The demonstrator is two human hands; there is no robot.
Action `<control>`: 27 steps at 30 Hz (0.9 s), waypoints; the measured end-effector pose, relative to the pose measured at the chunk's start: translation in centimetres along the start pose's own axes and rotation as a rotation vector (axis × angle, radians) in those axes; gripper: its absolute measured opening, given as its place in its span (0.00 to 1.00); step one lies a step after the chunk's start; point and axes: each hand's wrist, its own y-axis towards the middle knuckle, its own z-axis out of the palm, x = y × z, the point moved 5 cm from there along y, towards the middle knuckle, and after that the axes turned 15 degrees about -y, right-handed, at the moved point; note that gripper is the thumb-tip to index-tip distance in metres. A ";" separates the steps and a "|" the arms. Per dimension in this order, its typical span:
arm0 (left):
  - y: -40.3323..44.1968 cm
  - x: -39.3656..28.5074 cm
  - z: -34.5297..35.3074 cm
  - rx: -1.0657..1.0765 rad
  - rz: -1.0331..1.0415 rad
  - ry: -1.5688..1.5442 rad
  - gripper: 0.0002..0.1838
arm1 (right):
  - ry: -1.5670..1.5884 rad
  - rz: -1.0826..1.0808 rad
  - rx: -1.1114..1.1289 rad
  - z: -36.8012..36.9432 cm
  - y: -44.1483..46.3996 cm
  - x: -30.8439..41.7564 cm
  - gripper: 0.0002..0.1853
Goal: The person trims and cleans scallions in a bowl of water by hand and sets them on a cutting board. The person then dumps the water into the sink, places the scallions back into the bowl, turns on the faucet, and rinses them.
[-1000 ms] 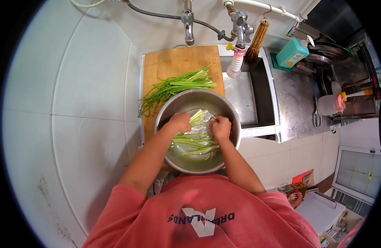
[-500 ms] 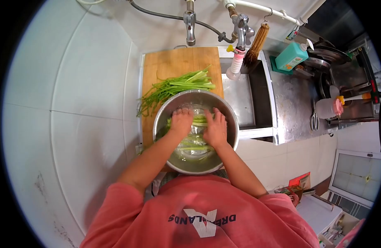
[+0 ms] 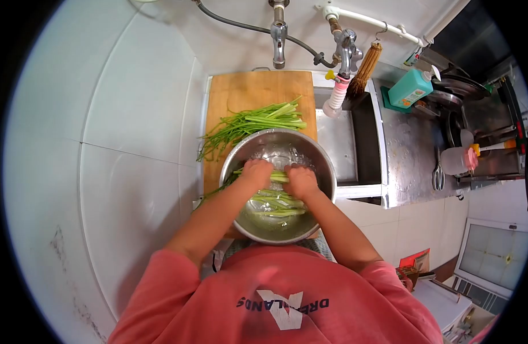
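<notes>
Centre frame, inside metal basin (image 3: pixel 326 166): green stalks (image 3: pixel 279 176) run left-right, bridging left hand (image 3: pixel 257 172) and right hand (image 3: pixel 301 181), hands apart, both curled round stalks, equally near

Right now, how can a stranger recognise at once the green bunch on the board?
Find the wooden board left of the sink. On it, just beyond the metal bowl, lies the bunch, thin ends fanning left. Unlike the bowl's stalks, it lies out of the water.

red shirt (image 3: pixel 269 278) | upside-down lettering (image 3: pixel 254 304) "DRE…LANDS" | bottle label (image 3: pixel 415 96): too small to read
</notes>
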 end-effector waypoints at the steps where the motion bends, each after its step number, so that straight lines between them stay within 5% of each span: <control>1: -0.1 -0.7 -1.0 0.052 0.024 -0.016 0.15 | -0.004 -0.004 -0.006 -1.2 -0.3 0.0 0.19; 4: 0.3 -1.6 -2.5 0.070 0.100 -0.091 0.15 | -0.030 0.040 -0.410 -4.7 -0.9 0.2 0.17; 7: -0.5 -2.5 -2.9 0.035 0.159 -0.217 0.18 | -0.012 0.075 -0.169 -5.2 -1.2 0.7 0.16; 8: -0.5 -2.6 -3.1 0.035 0.153 -0.286 0.18 | 0.043 0.064 -0.394 -6.7 -1.9 1.1 0.16; 14: -0.2 -2.9 -2.8 0.061 0.218 -0.116 0.23 | 0.061 0.114 -0.254 -4.0 -0.9 0.3 0.15; 19: -0.5 -3.0 -2.3 0.133 0.255 -0.161 0.22 | 0.079 0.163 -0.405 -4.4 -1.9 -0.2 0.15; 27: -0.8 -4.1 -3.6 -0.185 0.309 -0.019 0.18 | 0.151 0.261 -0.328 -5.4 -2.0 -0.8 0.10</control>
